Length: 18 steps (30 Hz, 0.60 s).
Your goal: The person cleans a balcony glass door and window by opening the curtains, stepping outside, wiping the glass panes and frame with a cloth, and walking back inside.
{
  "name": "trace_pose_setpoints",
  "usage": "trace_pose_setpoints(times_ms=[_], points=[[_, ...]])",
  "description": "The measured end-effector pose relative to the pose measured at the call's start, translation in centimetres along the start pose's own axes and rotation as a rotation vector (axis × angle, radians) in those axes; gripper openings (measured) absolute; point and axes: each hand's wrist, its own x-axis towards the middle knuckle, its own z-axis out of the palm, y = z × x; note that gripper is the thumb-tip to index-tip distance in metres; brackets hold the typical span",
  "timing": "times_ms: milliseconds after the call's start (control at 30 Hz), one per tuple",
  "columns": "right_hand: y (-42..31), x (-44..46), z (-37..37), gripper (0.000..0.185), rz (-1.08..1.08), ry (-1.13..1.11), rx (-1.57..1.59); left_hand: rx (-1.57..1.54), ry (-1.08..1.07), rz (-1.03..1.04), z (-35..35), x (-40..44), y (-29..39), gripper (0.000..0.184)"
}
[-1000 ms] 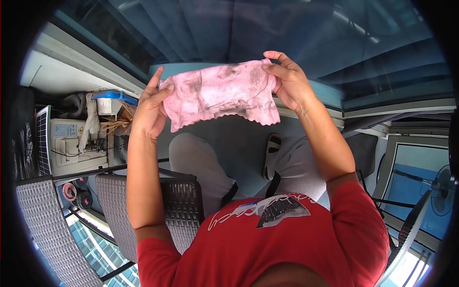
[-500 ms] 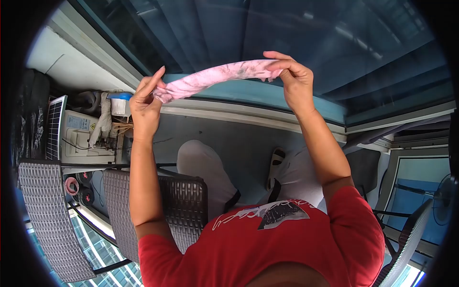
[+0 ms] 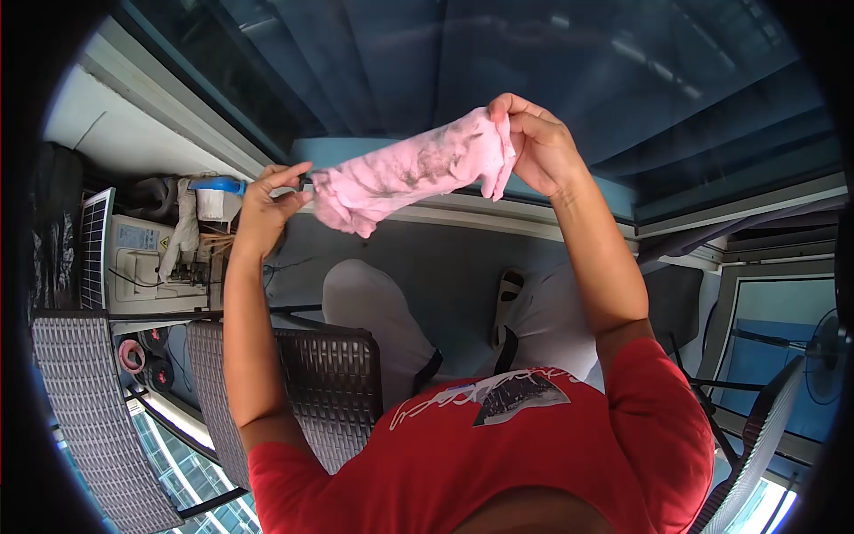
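A pink cloth (image 3: pixel 409 169) with dark grey smudges hangs stretched between my two hands, in front of the glass. My left hand (image 3: pixel 269 206) pinches its left end between thumb and fingers. At the upper right end, my right hand (image 3: pixel 539 147) grips the cloth's edge with thumb and fingertips. The cloth is loosely folded, and its lower corners droop at both ends. The right end sits higher than the left.
A large glass pane (image 3: pixel 400 71) in a pale frame stands ahead. Dark wicker chairs (image 3: pixel 329 374) are on the left, beside a solar panel (image 3: pixel 95 240) and a white tub with a blue lid (image 3: pixel 213 200). A fan (image 3: pixel 825 356) is at the far right.
The pink cloth has gone from a narrow arched strip to a wider, drooping sheet showing more smudges. My left hand has moved slightly down and left.
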Motion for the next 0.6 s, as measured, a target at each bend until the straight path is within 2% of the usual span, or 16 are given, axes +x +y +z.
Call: trace_pose_setpoints(times_ms=[67, 133, 200, 233, 267, 333, 367, 400, 433, 533, 567, 600], points=[[0.6, 0.6, 1.1, 0.016, 0.100, -0.044, 0.005, -0.050, -0.032, -0.045, 3.0, 0.1, -2.3, 0.050], [2.8, 1.7, 1.8, 0.010, 0.142, 0.041, -0.202, -0.432, -0.108, -0.352, 7.0, -0.2, -1.8, 0.041], [5.5, 2.4, 2.1, 0.019, 0.133, 0.010, -0.408, -0.652, -0.214, -0.576, 10.5, 0.0, -0.7, 0.048], [5.8, 2.4, 2.4, 0.022, 0.150, -0.011, -0.403, -0.708, -0.245, -0.683, 11.9, 0.1, -0.1, 0.053], [6.0, 2.3, 2.6, 0.026, 0.167, -0.030, -0.398, -0.710, -0.248, -0.683, 12.8, 0.1, 0.1, 0.053], [6.3, 2.1, 2.7, 0.027, 0.149, -0.115, -0.307, -0.962, -0.450, -0.718, 13.9, 0.3, 0.8, 0.064], [6.2, 1.5, 2.7, 0.031, 0.148, -0.131, -0.169, -0.964, -0.451, -0.721, 14.3, 0.1, 1.3, 0.064], [5.6, 1.1, 3.0, 0.035, 0.147, -0.144, -0.032, -1.105, -0.433, -0.660, 14.3, -0.3, 2.8, 0.067], [5.1, 0.9, 2.8, 0.040, 0.147, -0.153, -0.098, -1.244, -0.416, -0.597, 14.3, -0.5, 3.5, 0.070], [4.9, 0.7, 1.4, 0.045, 0.198, -0.111, -0.201, -1.332, -0.493, -0.527, 14.0, 0.0, 2.8, 0.066], [4.7, 0.6, 1.2, 0.045, 0.200, -0.105, -0.203, -1.297, -0.420, -0.447, 14.0, 0.0, 2.8, 0.055], [4.4, 0.6, 1.1, 0.047, 0.206, -0.113, -0.202, -1.303, -0.422, -0.446, 14.1, 0.1, 2.4, 0.055]])
